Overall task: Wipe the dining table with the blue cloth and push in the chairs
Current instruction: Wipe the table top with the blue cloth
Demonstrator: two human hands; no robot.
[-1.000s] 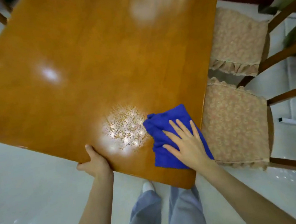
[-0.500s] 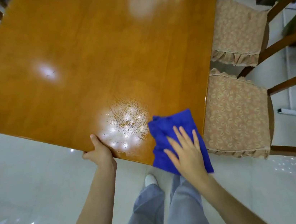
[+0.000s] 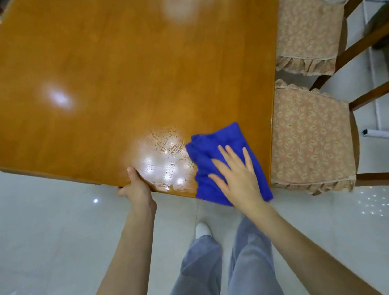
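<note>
Right hand presses flat, fingers spread, on the folded blue cloth at the glossy orange-brown wooden dining table near corner; left hand grips the edge, likely for bracing.

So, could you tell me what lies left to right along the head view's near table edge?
Left hand gripping brown wooden table, speckled shiny patch, folded blue cloth under right hand, nearer cushioned wooden chair.
</note>
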